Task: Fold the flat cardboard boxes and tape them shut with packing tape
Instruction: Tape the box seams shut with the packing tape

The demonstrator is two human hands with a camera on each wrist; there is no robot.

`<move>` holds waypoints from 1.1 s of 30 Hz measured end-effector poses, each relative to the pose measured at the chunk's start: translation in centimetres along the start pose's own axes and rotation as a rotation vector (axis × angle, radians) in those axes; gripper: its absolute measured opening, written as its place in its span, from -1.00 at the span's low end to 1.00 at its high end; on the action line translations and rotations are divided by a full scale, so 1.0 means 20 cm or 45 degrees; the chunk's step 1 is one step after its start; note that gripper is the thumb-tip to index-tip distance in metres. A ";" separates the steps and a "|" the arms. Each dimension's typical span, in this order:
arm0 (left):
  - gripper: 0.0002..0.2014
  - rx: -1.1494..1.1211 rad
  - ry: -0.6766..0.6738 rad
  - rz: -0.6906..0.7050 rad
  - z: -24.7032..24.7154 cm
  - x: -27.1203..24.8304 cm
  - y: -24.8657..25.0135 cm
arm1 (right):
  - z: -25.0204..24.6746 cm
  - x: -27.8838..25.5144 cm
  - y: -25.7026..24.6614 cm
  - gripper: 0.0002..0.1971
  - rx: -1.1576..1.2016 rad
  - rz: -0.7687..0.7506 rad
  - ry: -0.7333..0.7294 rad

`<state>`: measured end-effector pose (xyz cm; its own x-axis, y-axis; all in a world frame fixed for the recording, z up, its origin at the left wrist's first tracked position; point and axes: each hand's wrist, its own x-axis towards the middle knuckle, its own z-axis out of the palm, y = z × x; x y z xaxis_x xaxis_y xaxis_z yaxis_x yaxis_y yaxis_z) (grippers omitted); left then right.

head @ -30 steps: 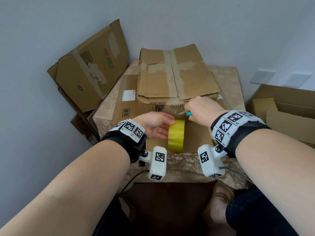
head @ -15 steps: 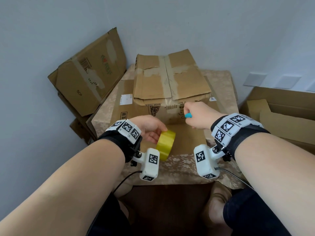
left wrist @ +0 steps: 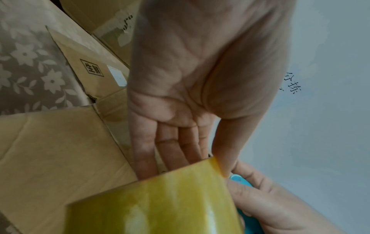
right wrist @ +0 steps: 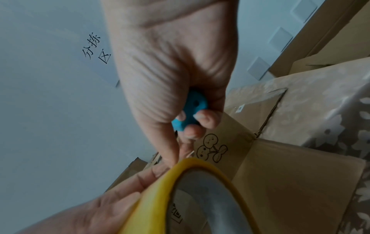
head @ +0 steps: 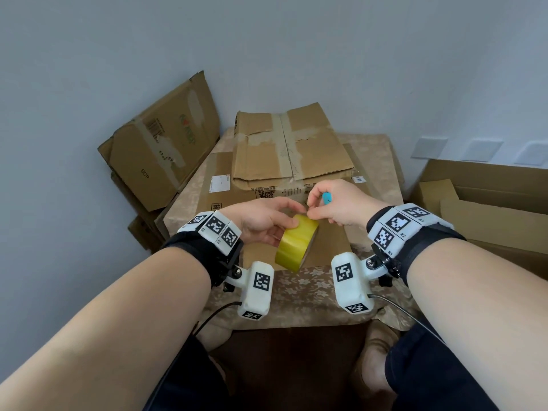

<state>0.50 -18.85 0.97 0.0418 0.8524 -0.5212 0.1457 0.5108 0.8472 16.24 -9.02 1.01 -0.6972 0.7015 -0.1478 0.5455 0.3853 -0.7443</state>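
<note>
My left hand holds a yellow roll of packing tape in the air above a flattened cardboard box on the table. In the left wrist view the fingers lie behind the tape roll and the thumb rests on its rim. My right hand grips a small blue cutter, and its thumb and forefinger pinch at the top edge of the roll. The blue cutter sits curled in the palm above the roll. A folded, taped box stands behind.
The table wears a beige flowered cloth. Flattened boxes lean against the wall at the left. An open carton stands at the right. My knees are below the table's front edge.
The left hand has lifted and tilted the tape roll. The right hand, still holding the blue cutter, has come from the taped box down to the top edge of the roll.
</note>
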 end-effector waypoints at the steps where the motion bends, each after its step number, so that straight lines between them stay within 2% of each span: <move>1: -0.68 0.007 0.003 0.016 0.01 -0.01 0.01 | 0.00 -0.01 0.00 -0.86 0.002 -0.001 0.011; 6: -0.64 0.031 0.017 0.083 0.04 -0.04 0.02 | 0.00 -0.04 0.01 -0.82 0.005 -0.005 0.107; 16: -0.48 0.002 0.022 0.091 0.06 -0.07 0.04 | -0.02 -0.09 -0.02 -0.77 0.029 -0.001 0.129; 22: -0.54 0.009 0.033 0.090 0.07 -0.07 0.03 | -0.02 -0.10 -0.03 -0.84 0.085 0.057 0.117; 29: -0.63 0.042 0.037 0.094 0.06 -0.07 0.02 | -0.02 -0.10 -0.02 -0.79 0.120 0.103 0.064; 33: -0.66 0.058 0.051 0.112 0.07 -0.06 0.02 | -0.02 -0.09 -0.01 -0.90 0.127 0.138 0.059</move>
<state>1.80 -19.85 1.84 0.0168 0.8979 -0.4398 0.1878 0.4292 0.8834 17.56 -10.09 1.67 -0.6136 0.7632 -0.2024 0.5656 0.2459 -0.7872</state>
